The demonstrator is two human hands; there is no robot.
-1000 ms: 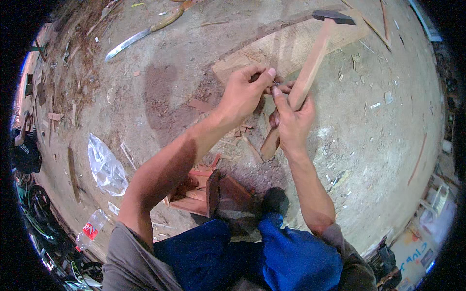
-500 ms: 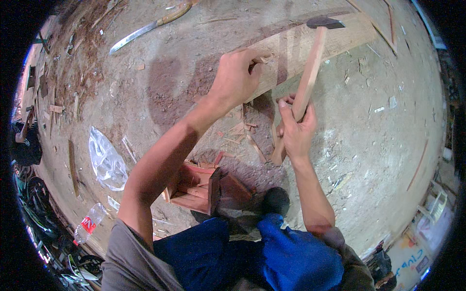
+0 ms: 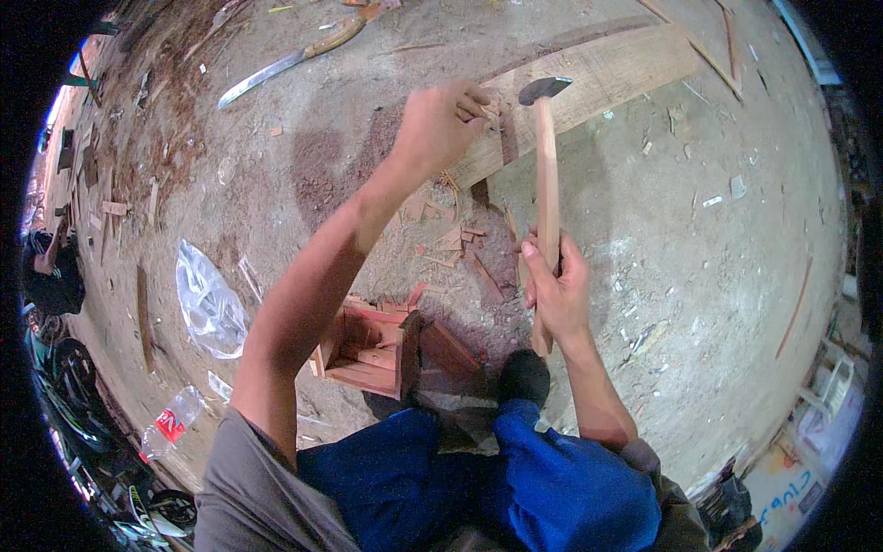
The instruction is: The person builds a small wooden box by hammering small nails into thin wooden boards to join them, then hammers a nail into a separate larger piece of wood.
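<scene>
My right hand (image 3: pixel 558 281) is wrapped round the pale wooden handle of a hammer (image 3: pixel 546 175). Its dark metal head points away from me, over the near edge of a long light-coloured plank (image 3: pixel 607 74). By the plank's left end is my left hand (image 3: pixel 441 120), its fingers curled in a pinch. Whatever lies between those fingertips is too small to make out. Nearer to me, a small open wooden box (image 3: pixel 368 354) rests between my left forearm and my feet.
A long knife (image 3: pixel 294 57) with a wooden handle lies at the far left. Wood scraps (image 3: pixel 455 241) litter the dirt floor before my feet. On the left are a clear plastic bag (image 3: pixel 210 304) and a plastic bottle (image 3: pixel 175 421). Motorbikes (image 3: pixel 78 396) stand along the left rim.
The hammer has come lower and left, its handle now more upright in the picture. My right hand has drawn nearer to me. My left hand has shifted slightly away and its fingers have moved.
</scene>
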